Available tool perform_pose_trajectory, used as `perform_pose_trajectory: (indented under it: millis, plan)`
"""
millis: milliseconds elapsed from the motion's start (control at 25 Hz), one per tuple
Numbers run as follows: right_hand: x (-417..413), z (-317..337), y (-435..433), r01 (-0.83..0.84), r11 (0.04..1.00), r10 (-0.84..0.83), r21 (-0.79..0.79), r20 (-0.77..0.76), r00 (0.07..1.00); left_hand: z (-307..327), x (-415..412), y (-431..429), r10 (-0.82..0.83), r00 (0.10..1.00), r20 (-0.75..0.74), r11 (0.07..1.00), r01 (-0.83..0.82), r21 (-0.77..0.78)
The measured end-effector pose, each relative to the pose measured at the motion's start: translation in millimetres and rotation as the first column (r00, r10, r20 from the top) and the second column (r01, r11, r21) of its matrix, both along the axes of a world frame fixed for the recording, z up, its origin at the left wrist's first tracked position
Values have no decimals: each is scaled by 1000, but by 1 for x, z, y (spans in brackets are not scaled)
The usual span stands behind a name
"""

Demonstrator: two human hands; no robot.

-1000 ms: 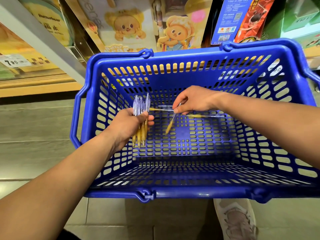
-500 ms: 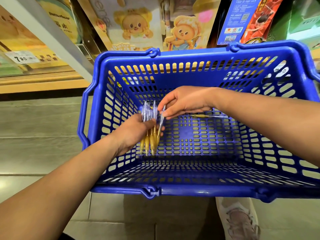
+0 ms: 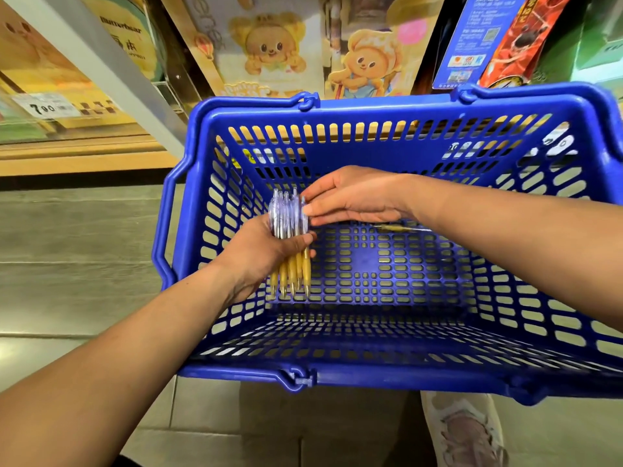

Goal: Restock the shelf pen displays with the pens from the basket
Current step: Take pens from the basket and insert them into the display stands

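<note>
A blue plastic basket (image 3: pixel 377 107) stands on the floor below me. My left hand (image 3: pixel 253 256) is inside it near the left wall and grips a bundle of several pens (image 3: pixel 292 269) upright, with their clear caps up and yellow barrels pointing down. My right hand (image 3: pixel 354 197) reaches in from the right. Its thumb and fingertips pinch the clear top of the rightmost pen in the bundle. One more yellow pen (image 3: pixel 399 227) lies flat on the basket floor, partly hidden under my right wrist.
Shelves with cartoon bear packaging (image 3: pixel 269 52) and blue and red boxes (image 3: pixel 472 42) rise behind the basket. A price tag (image 3: pixel 43 107) sits on the shelf edge at left. My shoe (image 3: pixel 468 433) is below the basket on the grey tiled floor.
My right hand lifted a pen from the basket floor, carried it left and set it against the bundle in my left hand. The left hand stayed in place.
</note>
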State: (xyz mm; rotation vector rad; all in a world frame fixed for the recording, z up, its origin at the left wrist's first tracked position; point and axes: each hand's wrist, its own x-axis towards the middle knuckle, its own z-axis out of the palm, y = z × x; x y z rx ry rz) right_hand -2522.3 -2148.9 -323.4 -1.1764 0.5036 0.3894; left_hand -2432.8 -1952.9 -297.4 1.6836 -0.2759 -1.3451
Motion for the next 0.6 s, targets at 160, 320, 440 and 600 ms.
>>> perform_pose_trajectory:
  millis: [160, 320, 440, 600]
  plan:
    - [-22, -6, -23, -111, 947, 73, -302, -133, 988, 0, -1, -4, 48, 997, -56, 999, -47, 12]
    - [-58, -28, -47, -641, 252, 206, -725, -607, 768, 2, -2, -5, 49, 990, -129, 998, -44, 45]
    - [-75, -40, -50, -764, 45, 91, -644, -759, 645, 1, -3, -7, 62, 982, -177, 997, -53, 53]
    - [-93, -57, -45, -841, -36, 26, -540, -842, 539, 4, -3, -11, 83, 972, -218, 996, -77, 34]
